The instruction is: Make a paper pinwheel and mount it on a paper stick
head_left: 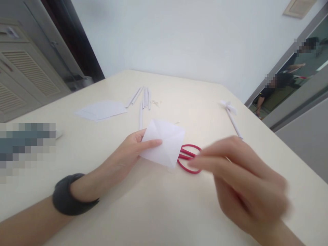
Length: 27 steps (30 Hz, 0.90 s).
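My left hand (132, 145), with a black band on its wrist, holds a square of white paper (170, 135) with creases across its face; the thumb presses near its middle. My right hand (246, 177) is raised at the right, blurred by motion, apart from the paper. Its thumb and forefinger are pinched together; whether something small sits between them I cannot make out. Between paper and right hand lie red-handled scissors (187, 158), their blades hidden under the paper. A rolled paper stick (140, 114) lies just behind my left hand.
Several white paper sheets (102, 110) lie at the back left, beside several rolled paper sticks (146, 97) and tiny bits (155, 103). A paper pinwheel on a stick (233, 121) lies at the right. A wall (174, 41) stands behind the table.
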Available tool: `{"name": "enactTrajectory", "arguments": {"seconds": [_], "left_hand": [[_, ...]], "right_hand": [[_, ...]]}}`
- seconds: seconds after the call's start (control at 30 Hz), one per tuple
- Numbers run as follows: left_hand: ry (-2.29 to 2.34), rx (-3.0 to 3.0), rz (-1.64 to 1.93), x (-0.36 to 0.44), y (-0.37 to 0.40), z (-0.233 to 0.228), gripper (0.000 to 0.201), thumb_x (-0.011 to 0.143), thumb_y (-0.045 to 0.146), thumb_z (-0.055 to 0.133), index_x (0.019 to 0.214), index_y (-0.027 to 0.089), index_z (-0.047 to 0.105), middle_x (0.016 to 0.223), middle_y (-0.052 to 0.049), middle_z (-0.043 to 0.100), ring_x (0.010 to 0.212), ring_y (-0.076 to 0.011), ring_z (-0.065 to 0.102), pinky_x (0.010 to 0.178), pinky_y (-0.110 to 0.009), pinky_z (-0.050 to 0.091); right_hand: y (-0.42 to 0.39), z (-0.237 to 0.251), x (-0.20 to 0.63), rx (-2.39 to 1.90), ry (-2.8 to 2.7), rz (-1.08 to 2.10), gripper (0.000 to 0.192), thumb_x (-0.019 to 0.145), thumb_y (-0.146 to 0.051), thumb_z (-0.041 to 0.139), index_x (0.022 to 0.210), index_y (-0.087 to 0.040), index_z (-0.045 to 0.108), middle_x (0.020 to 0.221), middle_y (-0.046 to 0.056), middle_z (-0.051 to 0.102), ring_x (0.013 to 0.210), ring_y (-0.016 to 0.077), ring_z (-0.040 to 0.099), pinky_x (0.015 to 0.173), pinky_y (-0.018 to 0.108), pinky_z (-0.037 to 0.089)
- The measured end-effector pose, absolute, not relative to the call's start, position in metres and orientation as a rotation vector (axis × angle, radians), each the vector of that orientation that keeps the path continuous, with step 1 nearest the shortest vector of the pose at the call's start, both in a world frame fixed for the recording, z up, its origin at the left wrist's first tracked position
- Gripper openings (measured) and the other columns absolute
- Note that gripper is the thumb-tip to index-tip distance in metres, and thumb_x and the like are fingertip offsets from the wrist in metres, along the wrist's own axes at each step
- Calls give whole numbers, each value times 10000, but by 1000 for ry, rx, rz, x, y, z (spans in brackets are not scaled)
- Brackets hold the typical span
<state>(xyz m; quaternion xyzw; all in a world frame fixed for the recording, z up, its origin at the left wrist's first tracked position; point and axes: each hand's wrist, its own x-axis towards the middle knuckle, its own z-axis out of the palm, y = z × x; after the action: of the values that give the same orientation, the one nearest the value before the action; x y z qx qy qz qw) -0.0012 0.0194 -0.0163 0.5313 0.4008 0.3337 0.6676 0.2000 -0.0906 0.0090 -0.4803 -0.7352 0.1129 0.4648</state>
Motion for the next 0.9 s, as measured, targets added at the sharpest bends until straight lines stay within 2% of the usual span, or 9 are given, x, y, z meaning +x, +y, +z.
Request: {"name": "enactTrajectory", "arguments": {"seconds": [0.1,0.17,0.33,0.43,0.6,0.7,0.9], "left_hand": [[888,1206,738,1,16,-14,494,738,357,661,1188,179,566,1132,-111,666,959,-281,645,774,-349,529],[889,1236,723,1,13,-13,482,735,355,659,1179,187,575,1111,-101,676,950,-273,646,765,-338,526],[833,1315,681,0,12,-17,400,752,313,637,1134,207,589,1072,-81,683,950,-271,641,783,-356,505],[830,1361,667,-2,12,-18,360,754,282,630,1103,206,587,1084,-83,668,961,-276,632,795,-369,495],[883,1428,683,-2,11,-18,337,742,293,631,1065,207,588,1065,-74,668,947,-279,632,775,-366,494],[884,1432,655,-2,11,-15,337,733,298,639,1053,206,590,1064,-71,669,949,-279,632,772,-361,496],[906,1403,678,0,10,-14,352,707,334,660,1025,193,607,1037,-77,682,932,-283,640,767,-369,500]], "right_hand": [[-65,7,190,-1357,-1703,302,293,848,-131,443,1089,-243,567,1104,69,577,1019,204,535,809,365,482],[-50,0,189,-1451,-1517,544,314,846,-229,490,1160,-243,496,1185,71,535,1081,209,507,801,355,498],[-40,-9,192,-1432,-1159,1075,358,800,-391,571,1118,-236,511,1090,59,596,912,183,597,742,313,507],[-40,-11,192,-1377,-1122,1226,311,762,-415,613,991,-204,602,898,43,660,821,177,612,728,299,488],[-42,-12,191,-1355,-1117,1276,255,781,-397,602,856,-166,678,668,10,637,632,129,554,594,243,425],[-45,-9,189,-1349,-1125,1263,244,818,-366,569,852,-154,685,670,11,631,598,112,520,573,232,403],[-46,-7,187,-1345,-1094,1270,237,821,-359,568,858,-160,692,706,24,648,640,130,548,602,241,427]]}}
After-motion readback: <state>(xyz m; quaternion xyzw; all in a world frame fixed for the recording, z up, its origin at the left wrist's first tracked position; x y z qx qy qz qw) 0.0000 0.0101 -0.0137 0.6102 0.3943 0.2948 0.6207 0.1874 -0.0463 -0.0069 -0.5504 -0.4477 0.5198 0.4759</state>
